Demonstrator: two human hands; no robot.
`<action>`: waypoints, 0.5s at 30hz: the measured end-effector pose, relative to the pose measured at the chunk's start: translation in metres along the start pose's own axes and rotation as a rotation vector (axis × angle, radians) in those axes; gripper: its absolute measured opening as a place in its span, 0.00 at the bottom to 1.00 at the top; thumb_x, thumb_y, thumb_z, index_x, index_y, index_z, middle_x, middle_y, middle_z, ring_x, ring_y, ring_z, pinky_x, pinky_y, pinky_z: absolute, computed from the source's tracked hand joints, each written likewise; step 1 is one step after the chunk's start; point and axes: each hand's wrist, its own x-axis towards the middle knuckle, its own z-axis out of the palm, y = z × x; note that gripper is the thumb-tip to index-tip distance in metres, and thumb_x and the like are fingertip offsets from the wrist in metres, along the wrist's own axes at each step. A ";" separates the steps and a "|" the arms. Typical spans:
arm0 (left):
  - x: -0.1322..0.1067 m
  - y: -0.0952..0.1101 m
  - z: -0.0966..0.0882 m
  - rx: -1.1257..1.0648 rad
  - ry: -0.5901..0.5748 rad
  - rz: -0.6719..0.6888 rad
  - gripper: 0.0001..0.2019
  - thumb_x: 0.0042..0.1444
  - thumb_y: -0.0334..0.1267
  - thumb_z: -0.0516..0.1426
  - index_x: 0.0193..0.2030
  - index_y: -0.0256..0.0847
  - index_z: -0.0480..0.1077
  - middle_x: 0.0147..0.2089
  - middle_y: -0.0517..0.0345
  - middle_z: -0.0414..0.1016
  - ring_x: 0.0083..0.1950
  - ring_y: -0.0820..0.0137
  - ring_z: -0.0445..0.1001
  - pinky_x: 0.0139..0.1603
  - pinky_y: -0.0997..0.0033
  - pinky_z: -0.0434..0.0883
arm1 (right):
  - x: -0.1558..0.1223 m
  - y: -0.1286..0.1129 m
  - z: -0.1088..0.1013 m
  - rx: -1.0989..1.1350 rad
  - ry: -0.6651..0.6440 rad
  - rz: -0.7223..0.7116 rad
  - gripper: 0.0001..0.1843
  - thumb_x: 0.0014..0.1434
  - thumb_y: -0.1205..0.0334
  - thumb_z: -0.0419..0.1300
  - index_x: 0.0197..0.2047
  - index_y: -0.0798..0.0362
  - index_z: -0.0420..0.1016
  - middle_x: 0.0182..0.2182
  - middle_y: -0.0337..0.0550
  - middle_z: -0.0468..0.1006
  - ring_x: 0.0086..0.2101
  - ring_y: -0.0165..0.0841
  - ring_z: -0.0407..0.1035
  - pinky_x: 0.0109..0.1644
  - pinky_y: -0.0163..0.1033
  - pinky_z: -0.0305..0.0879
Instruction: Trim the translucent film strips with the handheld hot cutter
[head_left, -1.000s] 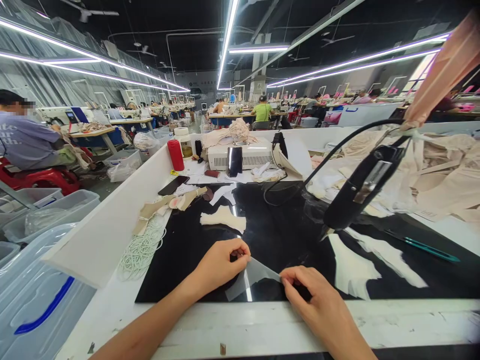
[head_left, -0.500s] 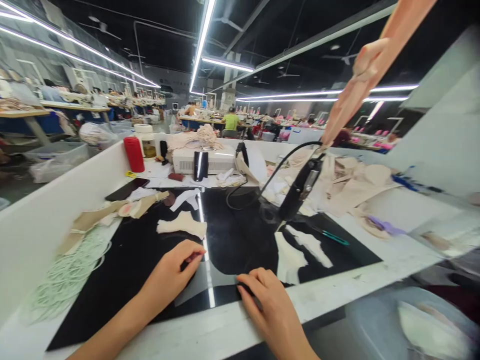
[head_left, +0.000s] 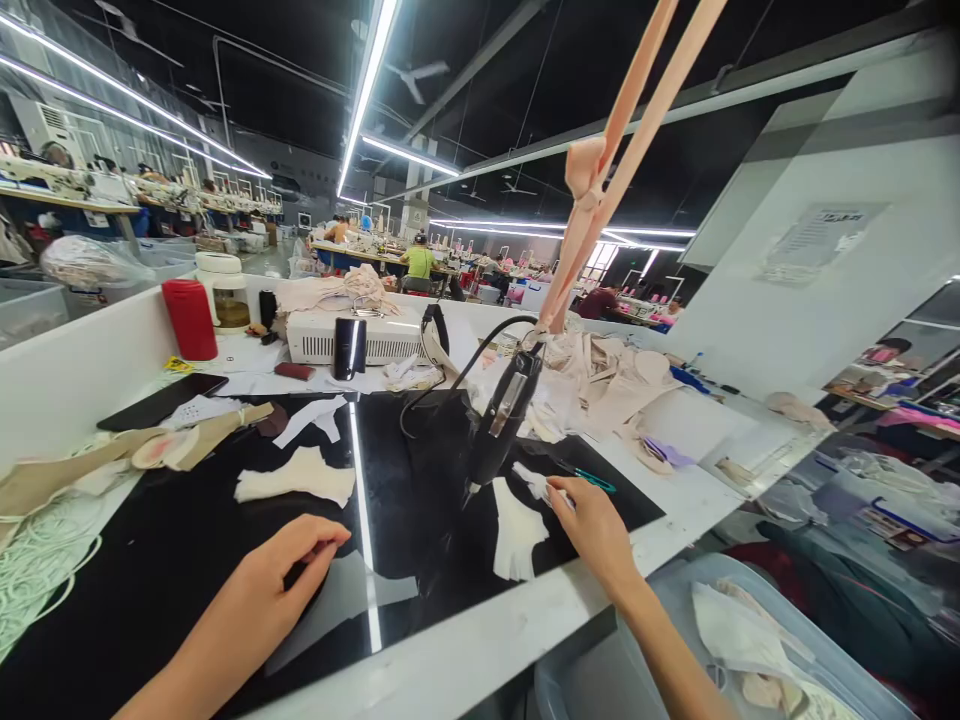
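Left hand (head_left: pixel 262 580) loosely pinched over the clear sheet (head_left: pixel 330 605) on the black surface (head_left: pixel 180 560), right hand (head_left: pixel 596 530) half-curled at a white strip (head_left: pixel 531 481); can't tell if either's gripping. Wall notice (head_left: pixel 821 242) is unreadable lol.

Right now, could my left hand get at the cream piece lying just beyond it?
Likely yes: only a narrow stretch of the black surface shows between the left hand and the cream piece.

Sewing workshop, a large shared hall.
Rows of sewing machines (head_left: pixel 41 168) stretch far beyond the left fingers (head_left: pixel 319 531); a worker in green (head_left: pixel 418 262) sits beyond. Beige fabric (head_left: pixel 626 380) (straps included) lies heaped past the right fingers (head_left: pixel 564 491), with strip lights (head_left: pixel 367 100) overhead.
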 end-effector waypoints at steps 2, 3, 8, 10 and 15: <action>0.000 -0.001 0.000 0.005 0.004 -0.006 0.13 0.69 0.49 0.55 0.46 0.53 0.82 0.46 0.62 0.85 0.45 0.64 0.85 0.48 0.72 0.81 | 0.010 -0.005 0.008 -0.028 -0.038 -0.001 0.15 0.73 0.54 0.65 0.57 0.53 0.78 0.55 0.48 0.81 0.51 0.40 0.79 0.56 0.52 0.79; -0.001 -0.001 -0.001 0.005 0.002 -0.009 0.13 0.70 0.49 0.55 0.46 0.53 0.82 0.46 0.62 0.85 0.45 0.64 0.85 0.48 0.72 0.81 | 0.015 -0.008 0.011 -0.044 -0.057 -0.001 0.16 0.73 0.54 0.65 0.58 0.53 0.78 0.56 0.48 0.81 0.51 0.40 0.78 0.57 0.53 0.78; -0.001 0.000 -0.002 0.012 -0.026 -0.013 0.13 0.70 0.47 0.55 0.46 0.53 0.82 0.46 0.62 0.84 0.45 0.64 0.84 0.48 0.71 0.81 | 0.029 -0.020 0.018 -0.130 -0.150 0.011 0.17 0.73 0.53 0.65 0.59 0.52 0.77 0.57 0.49 0.80 0.52 0.40 0.78 0.56 0.53 0.79; 0.000 0.000 -0.001 0.014 -0.040 -0.005 0.13 0.70 0.48 0.55 0.47 0.52 0.82 0.46 0.61 0.85 0.45 0.64 0.84 0.48 0.70 0.81 | 0.032 -0.022 0.019 -0.159 -0.181 0.020 0.17 0.73 0.53 0.65 0.60 0.52 0.77 0.57 0.49 0.80 0.52 0.41 0.78 0.56 0.53 0.79; 0.000 -0.002 0.001 0.006 -0.052 -0.002 0.14 0.71 0.48 0.54 0.47 0.51 0.82 0.46 0.60 0.85 0.45 0.64 0.84 0.48 0.70 0.81 | 0.033 -0.022 0.021 -0.182 -0.239 0.062 0.17 0.73 0.53 0.65 0.60 0.51 0.77 0.59 0.50 0.79 0.53 0.41 0.78 0.57 0.53 0.78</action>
